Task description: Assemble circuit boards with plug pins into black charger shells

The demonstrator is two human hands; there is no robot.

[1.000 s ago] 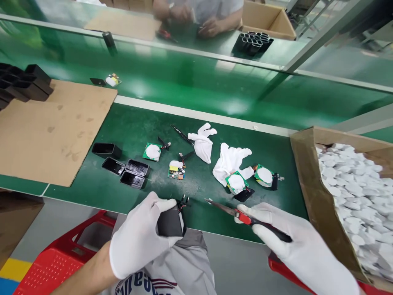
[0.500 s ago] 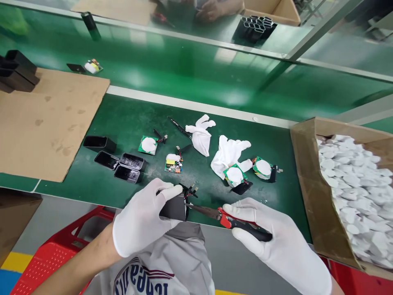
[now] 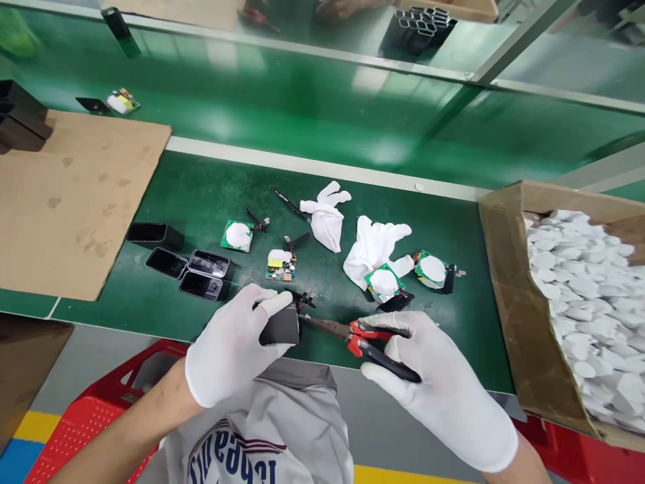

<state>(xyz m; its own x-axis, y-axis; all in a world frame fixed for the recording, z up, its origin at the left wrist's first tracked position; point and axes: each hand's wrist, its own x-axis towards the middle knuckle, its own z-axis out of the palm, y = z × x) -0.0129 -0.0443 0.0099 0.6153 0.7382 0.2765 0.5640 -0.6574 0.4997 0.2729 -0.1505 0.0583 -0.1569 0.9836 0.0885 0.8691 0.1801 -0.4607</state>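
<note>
In a white glove, my left hand (image 3: 232, 343) grips a black plastic housing (image 3: 282, 327) at the bench's front edge. Wires and a small black part with metal prongs (image 3: 304, 298) stick out of the housing's right end. My right hand (image 3: 433, 376), also gloved, is wrapped round red-and-black needle-nose pliers (image 3: 355, 336). Their handles are spread, and the jaw tips reach the housing's open end; what lies between them is too small to tell. Beyond my hands lie a circuit board (image 3: 281, 265) and another with a white round pad (image 3: 238, 235).
Several black housings (image 3: 201, 285) lie left, beside a cardboard sheet (image 3: 75, 208). White gloves (image 3: 375, 249) and more padded boards (image 3: 432, 269) lie to the right. A cardboard box (image 3: 524, 323) of white pieces stands at far right. A red stool (image 3: 101, 410) is below the bench.
The handles of the pliers have spread apart in my right hand, and the pliers have shifted slightly left. My left hand still holds the housing. The camera view has moved a little.
</note>
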